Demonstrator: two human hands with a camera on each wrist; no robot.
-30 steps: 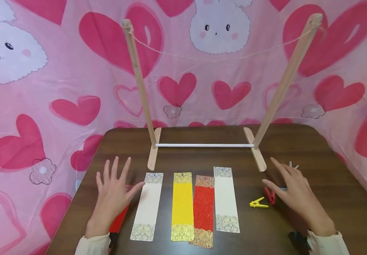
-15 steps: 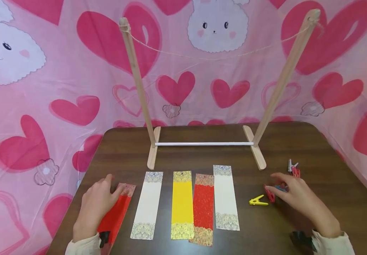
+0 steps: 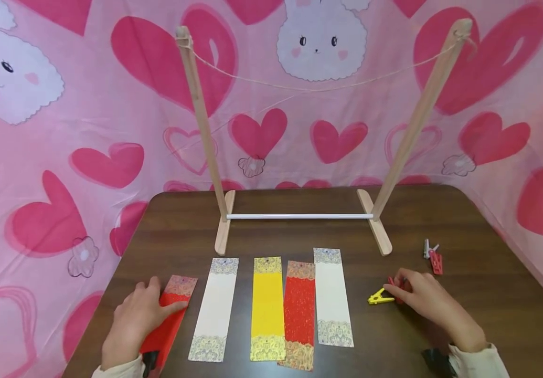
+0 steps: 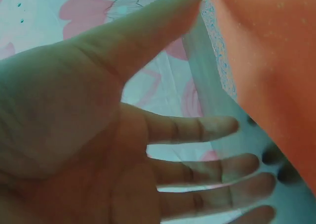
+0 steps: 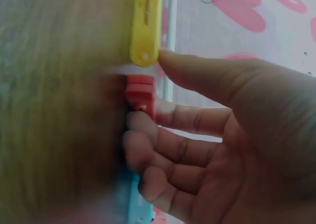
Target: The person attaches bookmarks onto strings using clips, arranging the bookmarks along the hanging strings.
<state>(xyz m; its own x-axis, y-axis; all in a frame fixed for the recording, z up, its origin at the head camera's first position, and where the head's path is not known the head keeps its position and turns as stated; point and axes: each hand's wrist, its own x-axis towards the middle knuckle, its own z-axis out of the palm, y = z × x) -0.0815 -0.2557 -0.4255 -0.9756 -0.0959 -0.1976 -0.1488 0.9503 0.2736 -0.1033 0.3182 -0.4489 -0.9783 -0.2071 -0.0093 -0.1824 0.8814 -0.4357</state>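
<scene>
Behind and beside the brown table (image 3: 295,236), a pink cloth (image 3: 389,31) is seen, printed with hearts (image 3: 258,134), outlined flowers (image 3: 82,256) and white animal faces (image 3: 319,44).

A brown table (image 3: 295,237) bears strips (image 3: 267,304), clips (image 3: 436,262) and a stand (image 3: 299,216).

No readable text, label, brand, number or sign in any view. Yellow strip (image 3: 267,302), white strips (image 3: 214,304), red strips (image 3: 299,304): patterned end bands, detail too fine to make out any lettering. Yellow clothespin (image 5: 146,31), red clothespin (image 5: 140,88), blue clothespin (image 5: 139,204): nothing legible. Backdrop cloth (image 3: 110,89), wooden stand (image 3: 203,121), worktop (image 3: 299,236): no legible words.
</scene>
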